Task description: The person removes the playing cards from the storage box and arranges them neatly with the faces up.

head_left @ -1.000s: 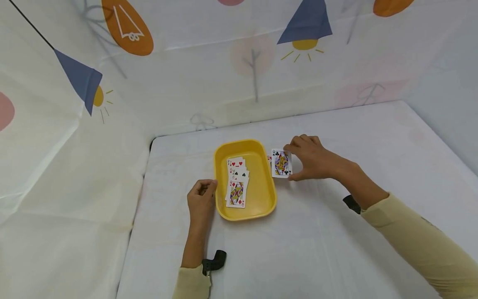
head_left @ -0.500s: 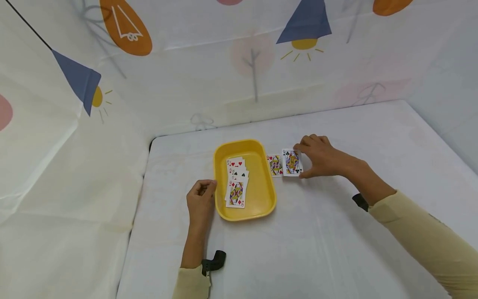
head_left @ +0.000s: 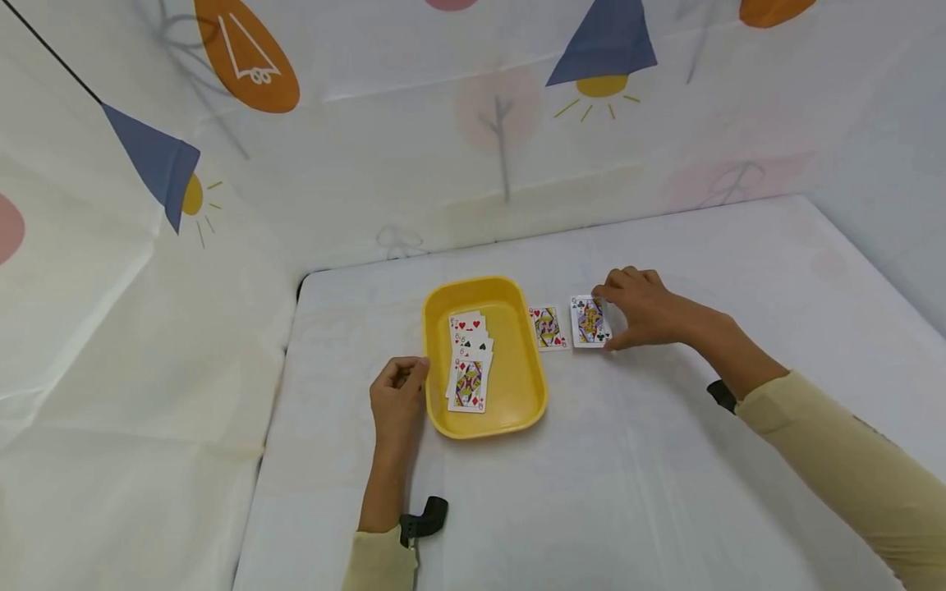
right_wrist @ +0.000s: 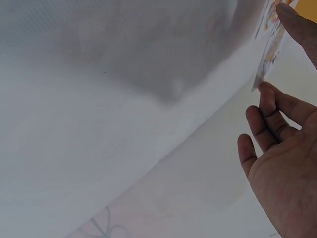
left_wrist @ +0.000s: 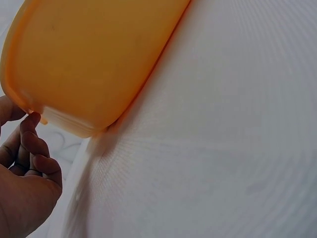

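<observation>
My left hand (head_left: 399,402) is at the left side of a yellow tray (head_left: 513,369), pinching its rim. The left wrist view shows thumb and finger of that hand (left_wrist: 27,173) meeting at the rim of the tray (left_wrist: 89,64). Over the table to the right, my right hand (head_left: 650,313) holds a queen of clubs playing card (head_left: 588,320) by its edges, between thumb and fingers. In the right wrist view this card (right_wrist: 270,57) appears nearly edge-on beside the fingertips. A queen of hearts (head_left: 548,327) lies face up between tray and right hand.
Inside the tray, overlapping face-up cards form a column, with a queen of diamonds (head_left: 469,386) nearest me and a heart card (head_left: 468,324) at the far end. A white cloth covers the table (head_left: 562,509). Printed fabric walls (head_left: 369,164) stand behind and to the left.
My right hand has moved right with the queen of clubs, bringing the queen of hearts fully into view. The left hand and the tray have stayed in place.
</observation>
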Demonstrator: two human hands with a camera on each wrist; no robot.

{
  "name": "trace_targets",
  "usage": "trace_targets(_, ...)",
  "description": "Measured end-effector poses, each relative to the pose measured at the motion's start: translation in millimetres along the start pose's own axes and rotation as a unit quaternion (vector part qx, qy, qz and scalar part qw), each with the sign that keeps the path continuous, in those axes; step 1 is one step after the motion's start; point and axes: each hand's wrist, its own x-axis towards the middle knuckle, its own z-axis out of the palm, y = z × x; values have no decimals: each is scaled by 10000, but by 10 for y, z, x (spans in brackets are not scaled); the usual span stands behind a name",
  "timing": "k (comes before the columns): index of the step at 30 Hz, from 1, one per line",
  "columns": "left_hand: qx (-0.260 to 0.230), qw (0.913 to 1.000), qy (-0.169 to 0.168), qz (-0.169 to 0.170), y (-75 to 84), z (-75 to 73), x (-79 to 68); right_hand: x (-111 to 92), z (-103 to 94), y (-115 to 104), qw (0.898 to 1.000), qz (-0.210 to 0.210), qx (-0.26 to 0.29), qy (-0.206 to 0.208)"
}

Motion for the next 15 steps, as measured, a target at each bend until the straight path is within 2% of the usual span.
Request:
trace_targets(7, -27, 10000, 24, 41, -2, 4, 12, 57, 53, 99, 10000, 10, -13, -53)
trace_targets(15, -40, 10000, 40, 47, -2, 11, 13, 98, 98, 131, 9995, 73, -37, -320)
